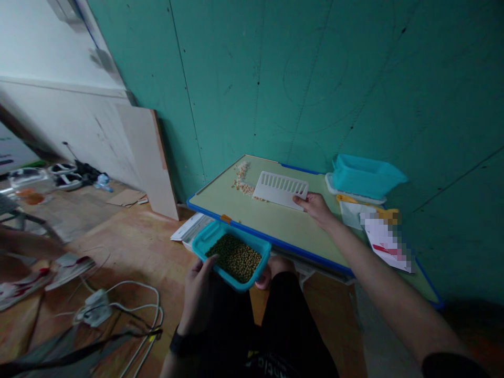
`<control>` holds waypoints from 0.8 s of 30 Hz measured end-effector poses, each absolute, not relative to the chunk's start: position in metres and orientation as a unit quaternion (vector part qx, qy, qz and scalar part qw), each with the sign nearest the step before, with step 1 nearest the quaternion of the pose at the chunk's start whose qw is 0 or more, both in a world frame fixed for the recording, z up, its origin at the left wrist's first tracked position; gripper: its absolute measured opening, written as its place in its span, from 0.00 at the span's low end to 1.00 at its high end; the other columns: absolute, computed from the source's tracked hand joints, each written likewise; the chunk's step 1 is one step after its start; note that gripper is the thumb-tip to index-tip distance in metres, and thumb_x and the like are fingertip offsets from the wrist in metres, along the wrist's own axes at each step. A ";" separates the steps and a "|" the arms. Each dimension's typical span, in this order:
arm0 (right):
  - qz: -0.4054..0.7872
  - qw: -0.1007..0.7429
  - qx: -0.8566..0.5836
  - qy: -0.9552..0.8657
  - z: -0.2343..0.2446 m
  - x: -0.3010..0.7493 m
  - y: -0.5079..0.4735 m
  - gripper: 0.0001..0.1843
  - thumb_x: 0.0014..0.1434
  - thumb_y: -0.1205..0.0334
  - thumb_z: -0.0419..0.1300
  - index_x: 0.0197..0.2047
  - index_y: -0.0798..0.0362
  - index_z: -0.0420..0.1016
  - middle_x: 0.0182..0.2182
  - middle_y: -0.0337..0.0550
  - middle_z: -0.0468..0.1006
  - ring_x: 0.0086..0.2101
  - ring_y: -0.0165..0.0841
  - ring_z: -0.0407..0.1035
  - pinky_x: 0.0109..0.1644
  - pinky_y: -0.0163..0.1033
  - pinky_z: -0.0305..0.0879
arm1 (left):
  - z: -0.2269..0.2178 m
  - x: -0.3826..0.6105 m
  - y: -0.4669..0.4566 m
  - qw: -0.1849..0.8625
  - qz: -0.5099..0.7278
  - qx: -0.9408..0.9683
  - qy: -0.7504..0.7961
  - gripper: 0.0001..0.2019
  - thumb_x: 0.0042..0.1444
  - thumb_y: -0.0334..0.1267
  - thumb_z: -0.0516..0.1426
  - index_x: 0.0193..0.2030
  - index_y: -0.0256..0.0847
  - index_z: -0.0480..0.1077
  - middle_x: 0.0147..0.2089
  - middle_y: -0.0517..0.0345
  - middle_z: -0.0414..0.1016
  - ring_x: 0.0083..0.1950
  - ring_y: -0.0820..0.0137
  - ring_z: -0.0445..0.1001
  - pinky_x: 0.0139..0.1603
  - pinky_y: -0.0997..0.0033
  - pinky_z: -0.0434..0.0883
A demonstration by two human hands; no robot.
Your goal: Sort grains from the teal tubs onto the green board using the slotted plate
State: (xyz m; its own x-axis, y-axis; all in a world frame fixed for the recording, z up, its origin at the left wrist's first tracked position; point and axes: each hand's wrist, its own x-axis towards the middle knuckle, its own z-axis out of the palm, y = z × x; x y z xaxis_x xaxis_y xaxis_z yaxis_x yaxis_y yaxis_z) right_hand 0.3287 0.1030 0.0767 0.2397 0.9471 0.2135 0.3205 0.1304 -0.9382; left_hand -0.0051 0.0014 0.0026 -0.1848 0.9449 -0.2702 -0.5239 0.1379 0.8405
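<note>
My left hand (199, 296) grips the near left corner of a teal tray of green beans (234, 255), held just below the front edge of the small desk (252, 218). Over the desk, my right hand (315, 206) pinches the right corner of a white slotted scraper board (280, 189) that lies tilted on the desktop. A loose heap of pale beans (242, 181) is spread on the desktop just left of the board, near the far left corner.
A teal container on a white lid (364, 178) sits at the desk's back right, with packets and papers (384, 236) beside it. The green wall stands right behind. Cables and a power strip (98, 310) lie on the wooden floor at left, beside a leaning board (147, 157).
</note>
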 end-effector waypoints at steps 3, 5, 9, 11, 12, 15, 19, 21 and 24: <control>0.311 0.525 -0.582 -0.537 0.078 0.324 0.101 0.33 0.34 0.34 0.72 0.31 0.56 0.82 0.30 0.45 0.82 0.34 0.38 0.73 0.36 0.40 0.67 | 0.001 -0.005 0.001 0.595 0.619 0.226 0.461 0.16 0.39 0.41 0.72 0.35 0.36 0.79 0.25 0.61 0.76 0.22 0.74 0.69 0.23 0.74 0.67; 0.323 0.525 -0.576 -0.537 0.078 0.321 0.100 0.33 0.33 0.34 0.72 0.30 0.57 0.82 0.30 0.45 0.82 0.34 0.38 0.73 0.36 0.40 0.67 | 0.004 -0.005 0.000 0.597 0.618 0.229 0.458 0.16 0.39 0.41 0.72 0.34 0.35 0.79 0.25 0.61 0.77 0.23 0.73 0.69 0.23 0.74 0.67; 0.338 0.521 -0.563 -0.545 0.076 0.315 0.097 0.32 0.35 0.35 0.72 0.32 0.56 0.83 0.32 0.47 0.84 0.35 0.39 0.75 0.38 0.41 0.69 | 0.014 -0.004 -0.005 0.600 0.608 0.236 0.463 0.15 0.40 0.41 0.72 0.33 0.36 0.79 0.24 0.61 0.76 0.23 0.73 0.69 0.23 0.74 0.66; 0.343 0.521 -0.555 -0.551 0.076 0.311 0.095 0.31 0.36 0.35 0.72 0.33 0.54 0.84 0.34 0.47 0.84 0.36 0.40 0.76 0.41 0.43 0.71 | 0.016 -0.004 -0.005 0.599 0.607 0.237 0.466 0.15 0.39 0.42 0.72 0.33 0.36 0.78 0.25 0.61 0.77 0.24 0.72 0.70 0.24 0.74 0.67; 0.346 0.521 -0.551 -0.552 0.076 0.308 0.093 0.31 0.36 0.35 0.73 0.33 0.54 0.84 0.34 0.47 0.85 0.36 0.41 0.77 0.42 0.44 0.71 | 0.016 -0.004 -0.005 0.598 0.607 0.237 0.466 0.15 0.39 0.42 0.72 0.33 0.36 0.78 0.25 0.60 0.77 0.24 0.72 0.70 0.24 0.73 0.67; 0.353 0.524 -0.544 -0.551 0.075 0.301 0.089 0.32 0.35 0.35 0.73 0.34 0.53 0.84 0.35 0.47 0.85 0.38 0.42 0.77 0.45 0.46 0.72 | 0.015 -0.003 -0.003 0.599 0.609 0.233 0.465 0.17 0.38 0.42 0.72 0.35 0.36 0.79 0.25 0.59 0.77 0.25 0.69 0.73 0.26 0.72 0.68; 0.327 0.526 -0.554 -0.556 0.073 0.293 0.082 0.31 0.39 0.34 0.72 0.35 0.54 0.84 0.36 0.48 0.85 0.39 0.44 0.78 0.47 0.48 0.72 | 0.016 -0.004 -0.002 0.600 0.610 0.232 0.462 0.18 0.38 0.42 0.72 0.36 0.36 0.79 0.28 0.56 0.79 0.32 0.64 0.77 0.31 0.69 0.72; 0.302 0.526 -0.568 -0.556 0.072 0.293 0.076 0.31 0.41 0.34 0.71 0.35 0.55 0.84 0.36 0.49 0.85 0.39 0.45 0.78 0.46 0.48 0.72 | 0.016 -0.004 -0.003 0.605 0.608 0.236 0.457 0.17 0.40 0.42 0.72 0.35 0.35 0.78 0.29 0.57 0.79 0.30 0.66 0.76 0.30 0.70 0.72; 0.263 0.523 -0.596 -0.549 0.072 0.298 0.058 0.30 0.45 0.34 0.69 0.35 0.55 0.84 0.37 0.50 0.85 0.39 0.47 0.79 0.45 0.48 0.72 | 0.014 -0.003 -0.005 0.612 0.606 0.241 0.447 0.15 0.42 0.42 0.71 0.35 0.36 0.77 0.28 0.58 0.78 0.27 0.70 0.73 0.27 0.73 0.69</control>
State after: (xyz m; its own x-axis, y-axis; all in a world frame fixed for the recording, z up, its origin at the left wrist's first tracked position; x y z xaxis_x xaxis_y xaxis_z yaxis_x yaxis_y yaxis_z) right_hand 0.2976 0.0578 0.0721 0.2585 0.9302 0.2606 0.3789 0.1505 -0.9131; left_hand -0.0029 -0.0046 0.0141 -0.1342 0.9575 -0.2553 -0.5256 0.1497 0.8375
